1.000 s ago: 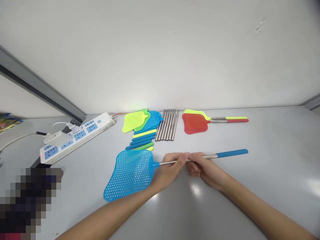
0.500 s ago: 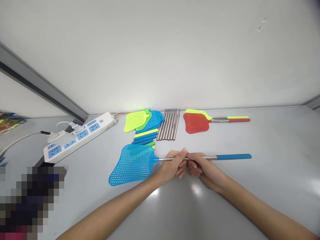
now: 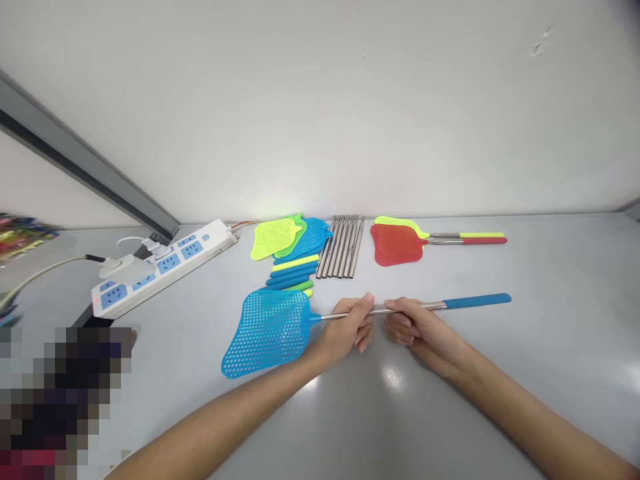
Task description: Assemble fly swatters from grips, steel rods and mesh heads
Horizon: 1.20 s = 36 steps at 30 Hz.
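Note:
A blue fly swatter [image 3: 273, 330] with a metal rod and a blue grip lies sideways across both hands. My left hand [image 3: 350, 325] is closed round the rod near the swatter's head. Farther right, my right hand [image 3: 413, 321] pinches the rod just short of the blue grip. A short stretch of bare rod shows between the hands. Behind the swatter head are loose mesh heads [image 3: 275, 239] in yellow, green and blue, a pile of coloured grip sleeves [image 3: 293, 273], and a row of metal rods [image 3: 343, 247].
A red fly swatter [image 3: 397, 245] lies partly over a yellow fly swatter [image 3: 483, 235] at the back right, near the wall [image 3: 350, 133]. On the left stands a power strip [image 3: 167, 267] with plugs and cables. A pixelated patch covers the lower left corner.
My right hand has moved right along the rod, opening a gap between the hands. The blue grip end has shifted right and up a little. The camera view has shifted slightly.

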Each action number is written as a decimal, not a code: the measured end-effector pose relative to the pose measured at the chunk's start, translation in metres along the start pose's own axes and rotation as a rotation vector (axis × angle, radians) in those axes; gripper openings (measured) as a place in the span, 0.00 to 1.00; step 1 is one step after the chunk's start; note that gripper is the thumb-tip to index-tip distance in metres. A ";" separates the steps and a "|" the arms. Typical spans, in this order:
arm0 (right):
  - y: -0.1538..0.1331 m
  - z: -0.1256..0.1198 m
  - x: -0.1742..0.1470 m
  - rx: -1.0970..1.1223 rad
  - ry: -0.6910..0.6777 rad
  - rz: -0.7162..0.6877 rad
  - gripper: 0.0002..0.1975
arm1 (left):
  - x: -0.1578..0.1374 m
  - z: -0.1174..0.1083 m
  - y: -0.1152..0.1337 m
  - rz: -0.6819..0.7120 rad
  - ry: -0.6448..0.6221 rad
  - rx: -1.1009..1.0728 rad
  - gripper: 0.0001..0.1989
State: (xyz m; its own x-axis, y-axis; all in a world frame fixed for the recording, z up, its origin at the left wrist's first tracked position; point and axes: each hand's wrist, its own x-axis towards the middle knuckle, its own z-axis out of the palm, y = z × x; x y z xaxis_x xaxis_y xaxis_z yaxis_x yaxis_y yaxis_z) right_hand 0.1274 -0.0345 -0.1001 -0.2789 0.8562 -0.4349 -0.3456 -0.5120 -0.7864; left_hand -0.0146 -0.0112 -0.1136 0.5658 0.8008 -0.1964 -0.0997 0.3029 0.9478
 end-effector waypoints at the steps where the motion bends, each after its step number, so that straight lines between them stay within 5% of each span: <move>1: -0.002 -0.002 0.000 -0.006 0.006 -0.002 0.19 | 0.001 -0.001 0.000 -0.001 0.002 -0.013 0.24; 20: -0.014 -0.015 0.003 0.005 0.044 -0.043 0.19 | 0.006 -0.005 -0.003 0.063 0.173 -0.110 0.24; 30: -0.014 -0.016 0.003 -0.013 -0.015 -0.059 0.19 | 0.006 -0.005 -0.006 0.092 0.109 -0.093 0.23; 36: -0.001 -0.005 0.000 -0.129 -0.172 -0.054 0.21 | -0.002 -0.001 -0.007 0.058 -0.040 0.129 0.21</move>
State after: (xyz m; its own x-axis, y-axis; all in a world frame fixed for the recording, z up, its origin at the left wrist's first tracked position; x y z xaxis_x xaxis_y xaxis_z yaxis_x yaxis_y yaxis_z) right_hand 0.1318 -0.0336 -0.1018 -0.4155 0.8522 -0.3180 -0.2502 -0.4432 -0.8608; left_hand -0.0154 -0.0146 -0.1201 0.5949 0.7928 -0.1326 -0.0287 0.1858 0.9822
